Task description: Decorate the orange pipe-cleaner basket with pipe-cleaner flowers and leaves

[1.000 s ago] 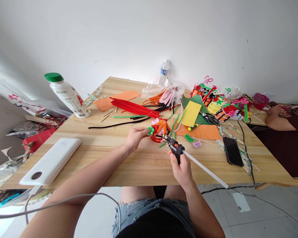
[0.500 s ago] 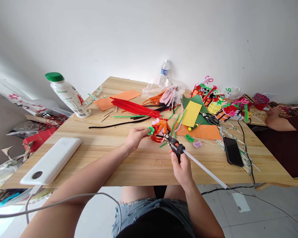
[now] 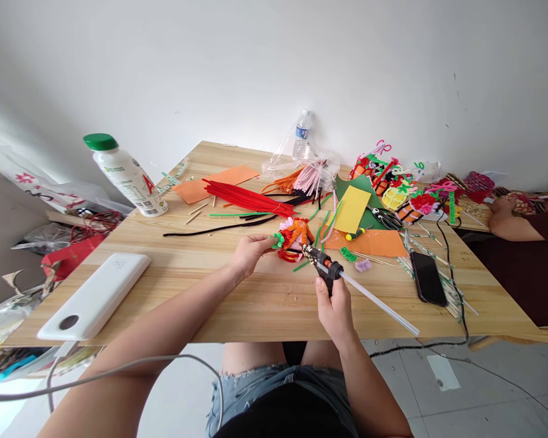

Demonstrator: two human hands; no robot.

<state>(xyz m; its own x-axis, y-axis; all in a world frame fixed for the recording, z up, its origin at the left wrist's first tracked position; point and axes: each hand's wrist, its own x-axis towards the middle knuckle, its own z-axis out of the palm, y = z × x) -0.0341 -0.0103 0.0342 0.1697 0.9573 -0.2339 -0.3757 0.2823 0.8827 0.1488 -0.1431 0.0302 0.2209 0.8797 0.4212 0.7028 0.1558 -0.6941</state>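
One ornament (image 3: pixel 291 244) separates left hand (image 3: pixel 250 253), apparently pinching it, from right (image 3: pixel 337 311), gripping glue gun (image 3: pixel 324 266).

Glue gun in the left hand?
No, the right hand grips the glue gun, while the left hand pinches a green fuzzy piece.

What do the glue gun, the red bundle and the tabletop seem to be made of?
Glue gun: probably plastic, judging by its black, faintly shiny body.
Red bundle: likely fibre pile, perhaps over wire; its straight strands look matte and fuzzy.
Tabletop: wood or wood-look laminate, smooth and pale, with visible grain lines.
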